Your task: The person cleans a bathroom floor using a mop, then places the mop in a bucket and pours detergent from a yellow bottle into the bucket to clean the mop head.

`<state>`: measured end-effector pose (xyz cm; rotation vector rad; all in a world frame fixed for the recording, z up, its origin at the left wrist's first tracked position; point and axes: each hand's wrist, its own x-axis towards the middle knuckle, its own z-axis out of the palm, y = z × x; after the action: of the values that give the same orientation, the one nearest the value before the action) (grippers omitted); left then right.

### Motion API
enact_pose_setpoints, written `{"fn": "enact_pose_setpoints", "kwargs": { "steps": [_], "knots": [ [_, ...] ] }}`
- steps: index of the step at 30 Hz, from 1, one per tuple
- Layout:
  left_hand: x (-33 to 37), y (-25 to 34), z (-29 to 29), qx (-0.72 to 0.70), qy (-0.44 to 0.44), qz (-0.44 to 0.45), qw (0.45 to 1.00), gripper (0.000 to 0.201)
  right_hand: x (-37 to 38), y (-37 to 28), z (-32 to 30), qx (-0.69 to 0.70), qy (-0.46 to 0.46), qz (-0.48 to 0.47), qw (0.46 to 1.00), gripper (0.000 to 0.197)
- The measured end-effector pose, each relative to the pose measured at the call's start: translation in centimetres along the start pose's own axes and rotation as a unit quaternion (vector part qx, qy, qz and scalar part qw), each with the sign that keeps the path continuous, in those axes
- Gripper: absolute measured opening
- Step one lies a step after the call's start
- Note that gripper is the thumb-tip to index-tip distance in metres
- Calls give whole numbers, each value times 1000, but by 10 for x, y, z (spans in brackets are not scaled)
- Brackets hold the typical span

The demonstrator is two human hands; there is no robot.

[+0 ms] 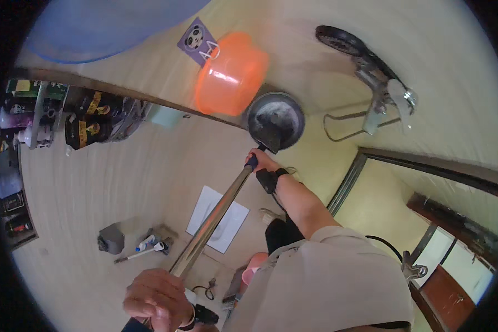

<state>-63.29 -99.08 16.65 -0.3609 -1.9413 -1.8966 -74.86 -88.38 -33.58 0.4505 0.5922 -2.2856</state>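
My left hand, with a dark watch at its wrist, is closed around the near end of a long shiny metal pole. Farther up, my right hand grips the same pole near its dark far end, a black band on that wrist. Beyond the right hand the pole meets a dark wedge-shaped head. That head sits in or over a round grey basin, which has something whitish inside. The head's exact kind cannot be made out.
An orange basin hangs from a purple panda hook. A blue basin is above. A shower head is at the upper right. Pouches fill a wall niche. A white floor fixture lies beyond the pole; a doorway opens rightward.
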Motion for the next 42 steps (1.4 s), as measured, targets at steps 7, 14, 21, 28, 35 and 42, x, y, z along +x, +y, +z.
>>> {"fn": "enact_pose_setpoints", "kwargs": {
  "steps": [7, 14, 21, 28, 35, 42],
  "knots": [
    [11, -12, 7, -23, 205, 137, 969, 23, 12, -13, 28, 101, 138, 89, 981, 12],
    [-34, -69, 7, 65, 284, 8, 957, 20, -28, -10, 71, 222, 209, 47, 951, 11],
    [-80, -142, 1, 101, 94, -94, 986, 18, -105, 3, 188, 167, 214, 76, 959, 11],
    [-85, -126, -2, 49, 102, -203, 973, 16, -144, 29, 235, 171, 173, 35, 969, 14],
    [-93, -127, 7, 14, 97, -138, 986, 18, -139, 8, 206, 111, 205, 49, 971, 11],
    [-58, -108, 39, -57, 181, -106, 976, 22, -46, 20, 67, -127, 38, -203, 970, 10]
  ]
}}
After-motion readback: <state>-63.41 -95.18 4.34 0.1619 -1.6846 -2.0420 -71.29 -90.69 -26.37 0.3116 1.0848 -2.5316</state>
